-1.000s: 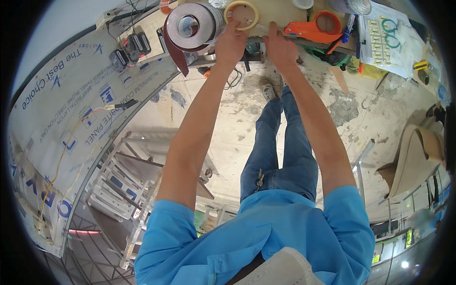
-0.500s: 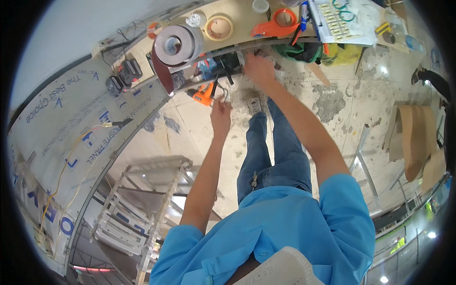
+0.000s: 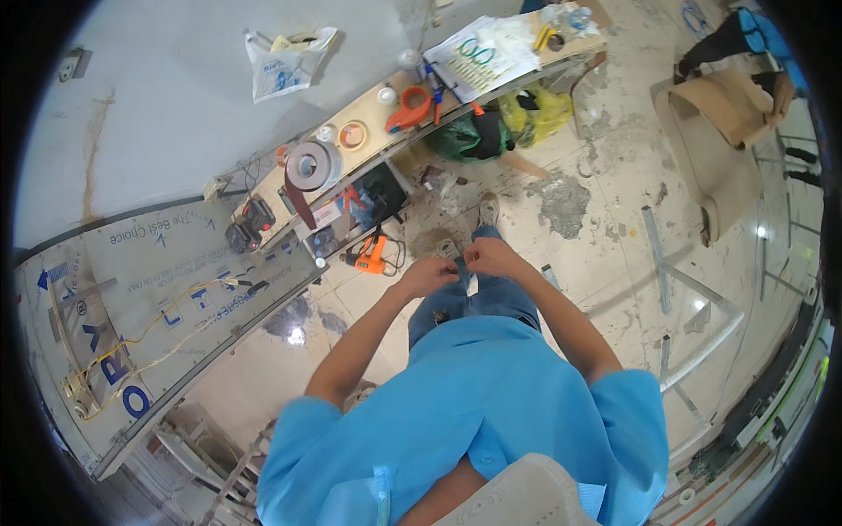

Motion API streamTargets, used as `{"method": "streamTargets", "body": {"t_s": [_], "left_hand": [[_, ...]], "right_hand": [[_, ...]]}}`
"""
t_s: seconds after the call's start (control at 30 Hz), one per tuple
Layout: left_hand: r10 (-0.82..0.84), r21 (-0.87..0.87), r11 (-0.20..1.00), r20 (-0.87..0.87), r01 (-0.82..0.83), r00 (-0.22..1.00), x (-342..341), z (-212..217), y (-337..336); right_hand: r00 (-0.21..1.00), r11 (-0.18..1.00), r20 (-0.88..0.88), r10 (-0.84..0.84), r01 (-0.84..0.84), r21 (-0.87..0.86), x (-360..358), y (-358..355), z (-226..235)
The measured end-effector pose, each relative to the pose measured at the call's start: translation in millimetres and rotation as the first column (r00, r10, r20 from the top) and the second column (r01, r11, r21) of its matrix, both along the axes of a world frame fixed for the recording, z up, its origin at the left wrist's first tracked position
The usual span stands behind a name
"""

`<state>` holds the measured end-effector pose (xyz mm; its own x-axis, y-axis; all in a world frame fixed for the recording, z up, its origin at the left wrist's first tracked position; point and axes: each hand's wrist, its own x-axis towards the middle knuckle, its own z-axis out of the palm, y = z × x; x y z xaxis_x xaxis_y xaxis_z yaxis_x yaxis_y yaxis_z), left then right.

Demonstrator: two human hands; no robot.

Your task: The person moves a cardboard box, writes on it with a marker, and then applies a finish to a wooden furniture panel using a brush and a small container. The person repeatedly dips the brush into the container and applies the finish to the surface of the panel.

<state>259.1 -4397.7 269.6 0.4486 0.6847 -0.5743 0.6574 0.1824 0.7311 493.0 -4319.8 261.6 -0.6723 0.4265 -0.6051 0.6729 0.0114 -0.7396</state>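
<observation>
Both your hands are close together in front of your jeans [image 3: 504,299], the left hand [image 3: 434,277] and the right hand [image 3: 491,257] with fingers bent narrowly inward; you can't tell from this view whether anything small is pinched between them. Nearest your left hand, and apart from it, an orange power tool [image 3: 372,254] lies on the floor. Just beyond it, under the bench [image 3: 368,111], an open dark box [image 3: 383,195] holds a jumble, with a red-orange item [image 3: 353,196] showing; the rest is too small to make out. Further right under the bench you have a green plastic bag [image 3: 458,142] with something black [image 3: 488,133] at its mouth, and a yellow plastic bag [image 3: 553,121] beside it. Up on the bench stand a small white tub [image 3: 386,95] and, at the far end, a clear bottle [image 3: 580,17]. Against the wall, a white bag [image 3: 282,73] shows something pale yellow at its opening.
</observation>
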Motion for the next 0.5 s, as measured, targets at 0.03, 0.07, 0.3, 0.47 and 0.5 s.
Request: {"method": "streamTargets", "body": {"t_s": [0.03,0.07,0.3,0.47,0.5], "left_hand": [[0.007,-0.096,0.995,0.046,-0.003,0.999,14.6,6.1,0.9],[0.022,-0.194,0.981,0.101,-0.002,0.995,29.1,10.3,4.7],[0.523,-0.564,0.783,0.372,-0.261,0.766,145.8,21.4,23.2],[0.477,-0.635,0.758,0.385,-0.149,0.79,254.1,25.0,55.4],[0.479,-0.654,0.746,0.396,-0.125,0.783,276.8,24.8,57.4]], "right_hand": [[0.997,0.997,-0.012,-0.07,0.07,0.031,18.8,-7.4,10.3],[0.988,0.988,-0.05,-0.147,0.149,0.045,36.1,-13.0,18.5],[0.313,0.372,-0.204,-0.928,0.824,-0.428,142.8,-56.9,47.4],[0.149,0.229,-0.182,-0.972,0.772,-0.593,210.9,-67.5,31.1],[0.153,0.221,-0.167,-0.974,0.804,-0.552,228.0,-68.9,26.9]]}}
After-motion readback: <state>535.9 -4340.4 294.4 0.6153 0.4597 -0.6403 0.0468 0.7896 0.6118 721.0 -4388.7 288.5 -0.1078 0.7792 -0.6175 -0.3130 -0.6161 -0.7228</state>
